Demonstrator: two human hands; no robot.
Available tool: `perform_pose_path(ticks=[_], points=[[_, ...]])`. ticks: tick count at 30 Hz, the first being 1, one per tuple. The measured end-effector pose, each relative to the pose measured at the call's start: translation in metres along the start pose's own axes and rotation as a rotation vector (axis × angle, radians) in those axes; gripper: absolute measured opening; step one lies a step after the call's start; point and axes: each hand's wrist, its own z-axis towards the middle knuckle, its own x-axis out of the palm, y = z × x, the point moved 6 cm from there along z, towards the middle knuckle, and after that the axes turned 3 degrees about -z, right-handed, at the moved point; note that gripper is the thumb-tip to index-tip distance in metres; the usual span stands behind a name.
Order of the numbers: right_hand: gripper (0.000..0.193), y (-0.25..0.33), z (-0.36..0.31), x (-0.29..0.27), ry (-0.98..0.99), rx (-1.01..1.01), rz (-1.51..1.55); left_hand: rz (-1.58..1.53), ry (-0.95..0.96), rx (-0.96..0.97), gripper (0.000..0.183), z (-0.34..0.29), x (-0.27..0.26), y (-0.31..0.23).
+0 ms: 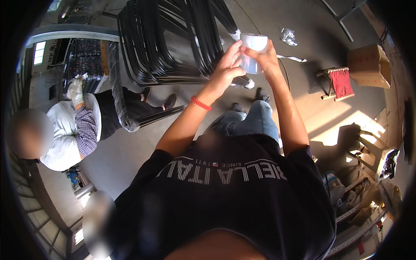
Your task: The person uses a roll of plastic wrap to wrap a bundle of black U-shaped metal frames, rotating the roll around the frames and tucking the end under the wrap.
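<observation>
Both of my hands are raised in front of me at a short cylinder of translucent plastic, which looks like a roll of clear film [250, 66]. My right hand [268, 58] grips it from the right, with the thumb across its front. My left hand [226, 69] holds its left side between bent fingers and thumb. Just beyond and to the left stands a stack of black bent tube frames [173, 47]. Whitish plastic covers some tube ends close to my hands.
A co-worker [65, 130] in a white top and gloves is at the left, beside a plastic-wrapped metal frame [117, 86]. To the right are a red-corded stool [341, 83], a cardboard box [366, 65] and a cluttered shelf [359, 203]. Crumpled plastic [288, 37] lies on the floor.
</observation>
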Motion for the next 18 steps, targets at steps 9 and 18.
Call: perform_pose_path(ticks=[9, 18], points=[[0.062, -0.015, 0.005, -0.008, 0.344, 0.181, 0.348, 0.392, -0.052, 0.144, 0.052, -0.001, -0.005, 0.003], [0.049, -0.035, -0.017, -0.002, 0.450, 0.221, 0.651, 0.848, -0.104, 0.358, 0.073, -0.001, 0.012, 0.001]])
